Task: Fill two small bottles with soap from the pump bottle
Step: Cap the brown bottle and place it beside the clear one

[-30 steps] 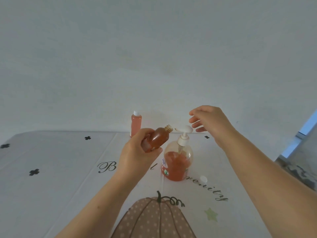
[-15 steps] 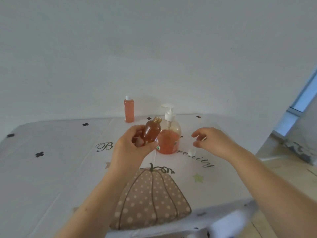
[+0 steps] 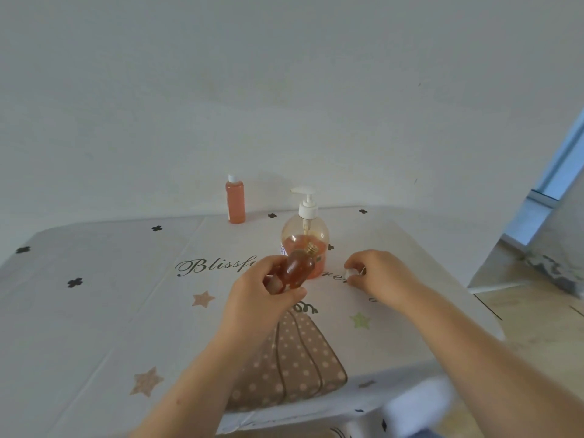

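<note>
- The left hand's (image 3: 260, 300) fingers (image 3: 264, 266) and thumb curl round a small amber bottle (image 3: 298, 267), uncapped, tilted with its threaded neck pointing up and away, held above the middle of the desk (image 3: 94, 311).
- The right hand's (image 3: 384, 279) fingers (image 3: 355, 260) pinch a white cap (image 3: 349, 273) low at the desk surface, just right of the amber bottle.
- The pump bottle (image 3: 305, 233) stands upright just behind both hands, partly filled with orange soap.
- A capped small bottle (image 3: 235, 200), full of orange soap, stands at the far edge.
- A pumpkin print (image 3: 290, 358) lies toward the near edge.
</note>
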### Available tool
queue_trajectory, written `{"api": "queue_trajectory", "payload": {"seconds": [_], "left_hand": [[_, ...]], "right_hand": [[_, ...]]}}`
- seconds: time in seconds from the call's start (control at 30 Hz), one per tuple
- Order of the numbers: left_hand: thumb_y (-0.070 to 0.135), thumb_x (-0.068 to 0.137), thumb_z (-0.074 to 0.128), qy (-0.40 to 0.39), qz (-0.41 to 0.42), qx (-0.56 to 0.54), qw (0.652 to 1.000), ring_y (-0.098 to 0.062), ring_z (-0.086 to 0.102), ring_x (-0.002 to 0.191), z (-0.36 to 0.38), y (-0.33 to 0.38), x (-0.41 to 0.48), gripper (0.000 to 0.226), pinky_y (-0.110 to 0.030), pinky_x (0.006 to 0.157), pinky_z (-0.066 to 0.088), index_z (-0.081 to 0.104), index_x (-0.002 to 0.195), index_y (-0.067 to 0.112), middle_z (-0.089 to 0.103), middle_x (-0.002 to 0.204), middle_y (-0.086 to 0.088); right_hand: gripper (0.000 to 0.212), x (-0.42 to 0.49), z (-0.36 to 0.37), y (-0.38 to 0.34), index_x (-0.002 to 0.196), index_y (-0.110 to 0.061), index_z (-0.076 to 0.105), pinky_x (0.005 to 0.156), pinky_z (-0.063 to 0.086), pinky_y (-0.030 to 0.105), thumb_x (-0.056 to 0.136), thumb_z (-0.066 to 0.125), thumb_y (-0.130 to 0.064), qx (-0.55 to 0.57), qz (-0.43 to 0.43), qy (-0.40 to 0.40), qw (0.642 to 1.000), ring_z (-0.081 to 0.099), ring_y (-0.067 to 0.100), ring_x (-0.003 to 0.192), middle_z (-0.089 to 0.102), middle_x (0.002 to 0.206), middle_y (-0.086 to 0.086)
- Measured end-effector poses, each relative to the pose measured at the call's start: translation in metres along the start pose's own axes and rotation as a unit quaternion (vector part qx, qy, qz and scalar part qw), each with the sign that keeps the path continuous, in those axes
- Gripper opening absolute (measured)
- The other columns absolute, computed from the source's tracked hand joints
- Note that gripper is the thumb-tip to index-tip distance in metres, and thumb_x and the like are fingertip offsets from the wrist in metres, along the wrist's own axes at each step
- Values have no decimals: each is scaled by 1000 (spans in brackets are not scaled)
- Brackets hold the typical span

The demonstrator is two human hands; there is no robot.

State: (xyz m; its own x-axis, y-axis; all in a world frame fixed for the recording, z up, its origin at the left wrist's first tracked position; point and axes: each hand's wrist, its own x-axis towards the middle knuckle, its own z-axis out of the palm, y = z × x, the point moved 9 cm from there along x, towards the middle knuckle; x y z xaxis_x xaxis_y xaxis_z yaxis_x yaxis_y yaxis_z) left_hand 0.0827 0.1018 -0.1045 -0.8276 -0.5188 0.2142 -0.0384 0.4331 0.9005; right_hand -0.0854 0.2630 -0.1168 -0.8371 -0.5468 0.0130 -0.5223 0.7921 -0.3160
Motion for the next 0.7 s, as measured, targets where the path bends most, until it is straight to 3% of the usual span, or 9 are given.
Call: {"api": "queue_trajectory", "payload": {"seconds": [0.17, 0.23, 0.33, 0.57, 0.7], "left_hand": [[20, 75, 81, -8, -4, -6, 1000, 0, 40, 53, 0, 0, 3, 33, -9, 54, 36, 66, 99, 36, 42, 62, 12], [20, 75, 81, -12, -2, -3, 1000, -1, 41, 53, 1, 0, 4, 33, -10, 54, 36, 66, 99, 38, 43, 56, 15], [18, 76, 80, -20, 5, 4, 1000, 0, 41, 53, 2, 1, 6, 32, -9, 53, 34, 68, 101, 34, 44, 51, 22], [16, 78, 79, -34, 41, 32, 998, 7, 47, 57, -2, 13, 4, 35, -12, 58, 32, 69, 107, 32, 49, 54, 31], [15, 77, 79, -40, 48, 45, 997, 7, 46, 57, -6, 16, 6, 36, -14, 57, 30, 70, 108, 31, 48, 55, 32]], "right_hand": [[20, -13, -41, -18, 106, -30, 72, 83, 49, 20, 90, 73, -19, 175, -27, 85, 981, 64, 1, 87, 67, 93, -18], [20, -21, -59, -34, 102, -31, 73, 80, 46, 14, 88, 76, -18, 245, -56, 87, 964, 65, -5, 87, 71, 94, -17], [22, -32, -72, -59, 101, -31, 76, 89, 51, 16, 86, 78, -14, 315, -103, 57, 942, 71, 0, 93, 76, 96, -12], [29, -37, -64, -81, 98, -41, 78, 94, 52, 21, 85, 79, -14, 271, -140, 12, 952, 70, -4, 95, 76, 95, -17], [11, -33, -60, -81, 95, -28, 79, 90, 55, 26, 86, 79, -23, 277, -127, -6, 952, 72, -1, 83, 78, 87, -10]]}}
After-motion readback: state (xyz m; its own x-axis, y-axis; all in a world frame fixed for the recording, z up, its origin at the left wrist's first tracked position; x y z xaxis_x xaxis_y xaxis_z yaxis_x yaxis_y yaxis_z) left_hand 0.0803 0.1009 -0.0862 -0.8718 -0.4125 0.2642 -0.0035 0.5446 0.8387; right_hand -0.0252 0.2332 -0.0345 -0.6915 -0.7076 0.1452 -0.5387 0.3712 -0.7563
